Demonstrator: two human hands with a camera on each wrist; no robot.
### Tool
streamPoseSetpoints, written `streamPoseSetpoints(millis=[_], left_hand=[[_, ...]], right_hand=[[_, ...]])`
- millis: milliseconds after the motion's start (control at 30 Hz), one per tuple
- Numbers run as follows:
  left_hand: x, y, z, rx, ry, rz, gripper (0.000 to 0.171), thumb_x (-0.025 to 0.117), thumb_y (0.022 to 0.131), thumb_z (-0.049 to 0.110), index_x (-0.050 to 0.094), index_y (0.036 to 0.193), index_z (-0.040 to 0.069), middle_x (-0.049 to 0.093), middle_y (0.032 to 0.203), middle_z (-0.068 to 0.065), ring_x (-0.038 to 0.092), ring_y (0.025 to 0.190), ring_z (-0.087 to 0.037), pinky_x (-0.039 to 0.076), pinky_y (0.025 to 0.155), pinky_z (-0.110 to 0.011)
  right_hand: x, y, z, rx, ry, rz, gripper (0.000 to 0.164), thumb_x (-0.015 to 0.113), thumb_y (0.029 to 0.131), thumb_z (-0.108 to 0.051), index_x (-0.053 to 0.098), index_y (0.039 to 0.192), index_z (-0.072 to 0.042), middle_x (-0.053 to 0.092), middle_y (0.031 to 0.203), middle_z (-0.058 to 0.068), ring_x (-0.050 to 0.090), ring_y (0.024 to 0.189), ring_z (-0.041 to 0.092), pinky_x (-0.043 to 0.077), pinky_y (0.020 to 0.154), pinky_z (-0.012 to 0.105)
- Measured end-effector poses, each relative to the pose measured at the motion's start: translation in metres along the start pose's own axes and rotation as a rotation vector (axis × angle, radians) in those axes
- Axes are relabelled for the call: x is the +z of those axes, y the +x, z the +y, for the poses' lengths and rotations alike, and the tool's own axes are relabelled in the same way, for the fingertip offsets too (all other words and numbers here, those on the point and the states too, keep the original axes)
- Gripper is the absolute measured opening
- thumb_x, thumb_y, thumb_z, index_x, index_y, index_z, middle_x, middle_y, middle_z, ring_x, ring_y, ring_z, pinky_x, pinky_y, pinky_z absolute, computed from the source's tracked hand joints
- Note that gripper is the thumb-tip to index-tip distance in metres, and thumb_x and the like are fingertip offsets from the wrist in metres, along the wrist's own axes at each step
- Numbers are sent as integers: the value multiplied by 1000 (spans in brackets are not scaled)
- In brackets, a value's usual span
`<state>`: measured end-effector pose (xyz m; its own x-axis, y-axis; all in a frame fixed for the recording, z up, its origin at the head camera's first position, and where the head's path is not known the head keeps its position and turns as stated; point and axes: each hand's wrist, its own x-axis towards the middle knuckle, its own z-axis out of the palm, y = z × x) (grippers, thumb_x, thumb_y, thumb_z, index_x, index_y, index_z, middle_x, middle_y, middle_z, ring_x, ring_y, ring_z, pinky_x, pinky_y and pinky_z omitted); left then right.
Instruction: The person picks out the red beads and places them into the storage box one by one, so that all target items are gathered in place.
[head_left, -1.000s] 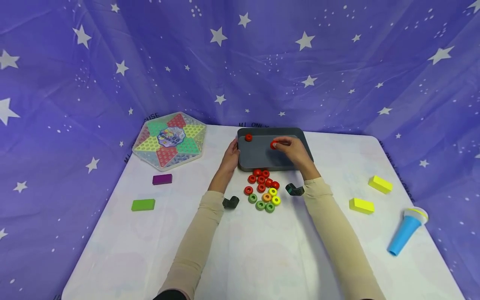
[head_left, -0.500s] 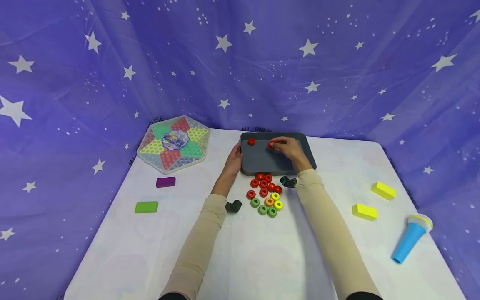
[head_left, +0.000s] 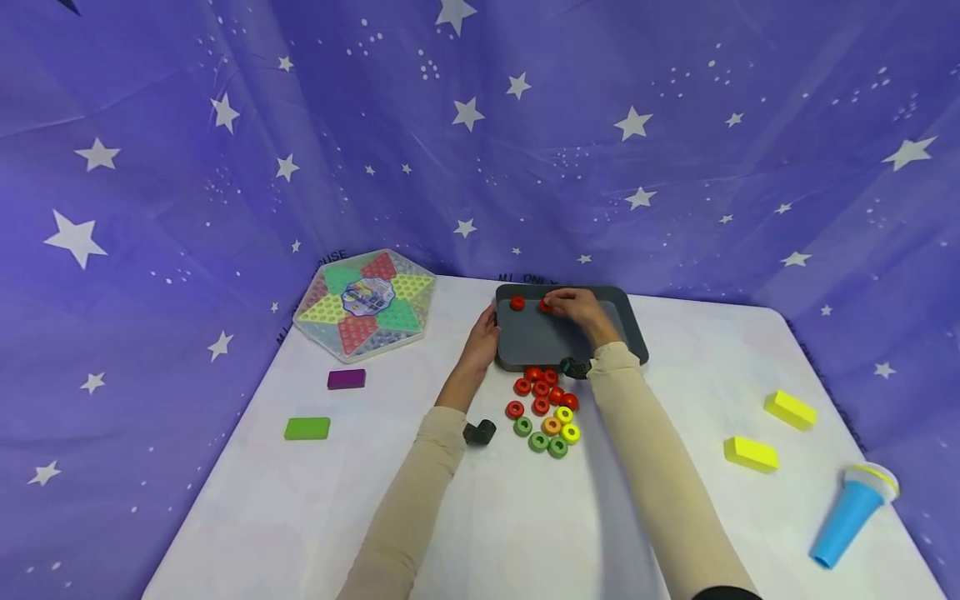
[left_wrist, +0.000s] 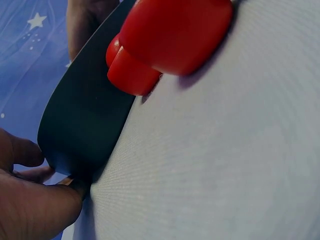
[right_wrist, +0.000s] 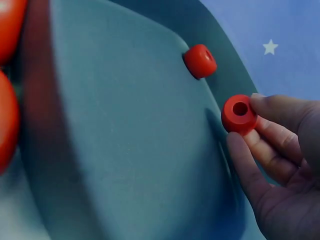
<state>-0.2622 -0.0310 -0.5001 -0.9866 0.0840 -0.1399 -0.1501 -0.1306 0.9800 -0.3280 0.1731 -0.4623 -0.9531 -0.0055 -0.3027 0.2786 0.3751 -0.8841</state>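
Note:
A dark grey rectangular tray lies at the back middle of the table. My left hand holds its left side; in the left wrist view, the thumb and fingers are at the tray's corner. My right hand is over the tray's far side and pinches a red ring-shaped bead between thumb and fingers, its hole showing. Another red bead lies in the tray by the far wall, to the left of the held one. Several red beads lie just in front of the tray.
Green beads, yellow beads and an orange bead lie closer to me. A hexagonal board-game box, purple block and green block are left; yellow blocks and a blue toy microphone are right.
My right hand has carried the red bead left and toward the tray's far wall, closer to the other red bead. The left hand stays at the tray's side. The head view has shifted.

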Motion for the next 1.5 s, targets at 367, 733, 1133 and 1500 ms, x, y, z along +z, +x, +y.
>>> streamPoseSetpoints(millis=[367, 733, 1133, 1500], left_hand=[[2, -4, -2, -13, 33, 5, 53, 36, 102, 5, 27, 153, 16, 29, 157, -10, 27, 144, -23, 23, 118, -38], [1, -2, 1, -11, 19, 2, 54, 36, 101, 4, 27, 153, 15, 28, 157, -10, 27, 144, -22, 24, 117, -37], [2, -3, -1, 5, 15, 1, 54, 36, 100, 2, 27, 153, 12, 28, 157, -13, 26, 144, -25, 23, 118, -37], [1, 1, -2, 17, 2, 3, 55, 36, 100, 1, 28, 153, 13, 29, 156, -13, 28, 144, -25, 23, 118, -38]], right_hand=[[1, 11, 3, 10, 19, -11, 33, 58, 96, -14, 61, 124, 3, 58, 128, 18, 61, 101, 16, 52, 92, 28], [4, 9, -2, -69, -132, 53, 31, 63, 93, -19, 68, 114, 3, 66, 115, 18, 61, 74, 3, 55, 79, 24], [1, 9, 3, -38, -138, 35, 33, 61, 94, -22, 67, 117, 1, 63, 119, 16, 60, 85, 11, 53, 86, 29], [-9, -2, -13, -99, -108, 8, 39, 59, 95, -26, 62, 124, -1, 61, 124, 16, 62, 106, 27, 50, 94, 38]])
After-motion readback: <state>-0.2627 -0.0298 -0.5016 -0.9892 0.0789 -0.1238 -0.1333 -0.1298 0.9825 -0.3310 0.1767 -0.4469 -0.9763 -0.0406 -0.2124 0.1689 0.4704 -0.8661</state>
